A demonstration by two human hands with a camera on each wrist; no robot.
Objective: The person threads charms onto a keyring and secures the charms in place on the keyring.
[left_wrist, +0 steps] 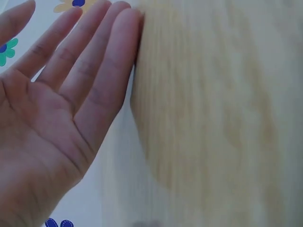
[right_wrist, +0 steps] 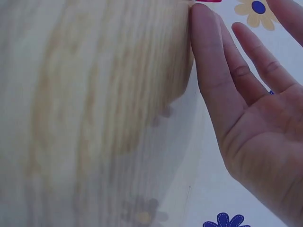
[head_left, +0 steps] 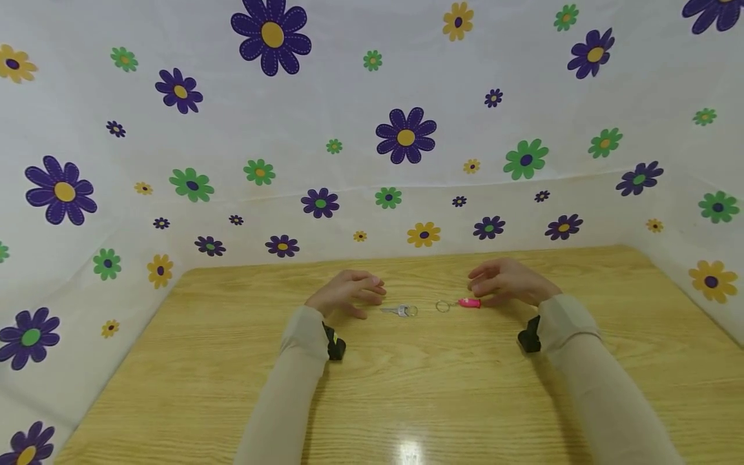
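A silver key [head_left: 395, 310] with a small ring lies flat on the wooden table, just right of my left hand [head_left: 351, 292]. That hand hovers at the tabletop with its fingers loosely extended; the left wrist view shows its bare palm [left_wrist: 47, 123]. To the right of the key lies a pink keychain charm [head_left: 469, 303], its metal ring [head_left: 443, 306] pointing left. My right hand [head_left: 511, 282] is close beside the charm, fingers relaxed and holding nothing. A sliver of the pink charm [right_wrist: 208, 1] shows past the fingertips in the right wrist view.
The wood-grain table [head_left: 418, 387] runs back to a white cloth [head_left: 325, 116] printed with purple, green and yellow flowers. More of that cloth hangs at the left and right sides. Dark wrist cameras sit under both sleeves.
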